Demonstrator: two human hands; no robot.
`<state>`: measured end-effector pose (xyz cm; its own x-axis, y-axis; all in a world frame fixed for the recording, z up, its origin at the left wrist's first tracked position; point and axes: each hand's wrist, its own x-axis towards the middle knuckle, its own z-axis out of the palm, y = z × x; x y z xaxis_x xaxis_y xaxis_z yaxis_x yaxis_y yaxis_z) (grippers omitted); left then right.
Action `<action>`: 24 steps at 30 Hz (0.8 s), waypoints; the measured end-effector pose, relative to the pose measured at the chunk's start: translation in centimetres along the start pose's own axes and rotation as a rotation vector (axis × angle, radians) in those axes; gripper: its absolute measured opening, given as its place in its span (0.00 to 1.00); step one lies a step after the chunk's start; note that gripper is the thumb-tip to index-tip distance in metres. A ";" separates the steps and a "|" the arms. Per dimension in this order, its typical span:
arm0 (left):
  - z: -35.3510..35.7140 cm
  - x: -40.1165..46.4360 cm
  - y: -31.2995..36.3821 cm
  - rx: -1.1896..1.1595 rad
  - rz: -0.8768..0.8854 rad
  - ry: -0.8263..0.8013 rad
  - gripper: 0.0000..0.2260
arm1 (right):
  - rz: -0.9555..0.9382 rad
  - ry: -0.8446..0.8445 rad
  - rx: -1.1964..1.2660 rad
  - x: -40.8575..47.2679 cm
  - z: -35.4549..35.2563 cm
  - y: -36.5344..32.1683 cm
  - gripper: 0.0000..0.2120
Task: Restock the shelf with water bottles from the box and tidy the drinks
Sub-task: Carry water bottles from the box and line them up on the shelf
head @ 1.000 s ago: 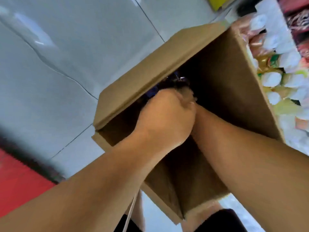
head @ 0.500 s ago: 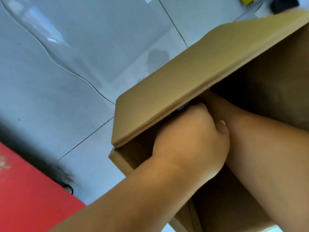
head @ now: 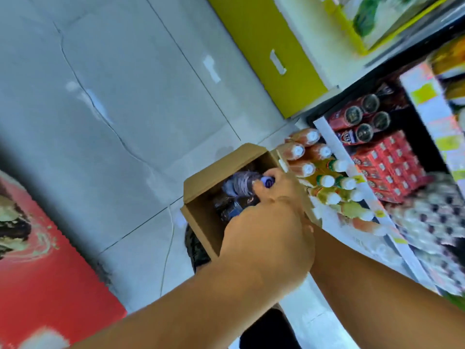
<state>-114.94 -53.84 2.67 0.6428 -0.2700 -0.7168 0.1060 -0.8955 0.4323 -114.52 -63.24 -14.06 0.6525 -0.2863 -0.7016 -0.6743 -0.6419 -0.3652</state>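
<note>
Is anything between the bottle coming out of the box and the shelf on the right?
Yes. The box wall and the white-capped bottles on the floor beside it lie between the water bottle and the shelf.

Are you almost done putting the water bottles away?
Not yet. The box on the floor still has bottles in it. The right hand grips one water bottle by its blue cap, still inside the box; the left hand is beside it. No water bottles are clearly on the shelf.
</note>
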 end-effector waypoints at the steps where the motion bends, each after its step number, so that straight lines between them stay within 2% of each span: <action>1: -1.6 -1.5 1.3 0.008 0.029 0.005 0.18 | -0.040 -0.002 -0.006 -1.8 -3.0 -1.4 0.12; 5: -8.0 -7.8 6.4 0.050 0.089 0.159 0.16 | -0.237 -0.024 0.013 -10.3 -14.5 -6.6 0.11; 8: -13.2 -12.9 9.5 0.113 0.139 0.227 0.26 | -0.371 0.070 0.083 -17.1 -23.2 -9.8 0.09; 12: -20.8 -18.2 13.3 0.241 0.201 0.371 0.33 | -0.548 0.169 0.223 -26.3 -34.4 -14.1 0.09; 17: -29.5 -25.1 19.2 0.161 0.363 0.427 0.36 | -0.781 0.370 0.425 -38.3 -46.9 -17.8 0.11; 19: -31.6 -26.9 21.0 0.048 0.459 0.397 0.39 | -0.862 0.425 0.462 -41.5 -50.3 -18.9 0.11; 24: -36.4 -34.0 28.7 -0.134 0.791 0.417 0.25 | -1.094 0.670 0.666 -51.3 -58.1 -19.7 0.14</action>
<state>-106.19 -57.52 59.39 0.7855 -0.6157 0.0624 -0.4134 -0.4470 0.7933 -114.61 -77.29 64.64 0.8479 -0.2710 0.4557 0.3485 -0.3628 -0.8643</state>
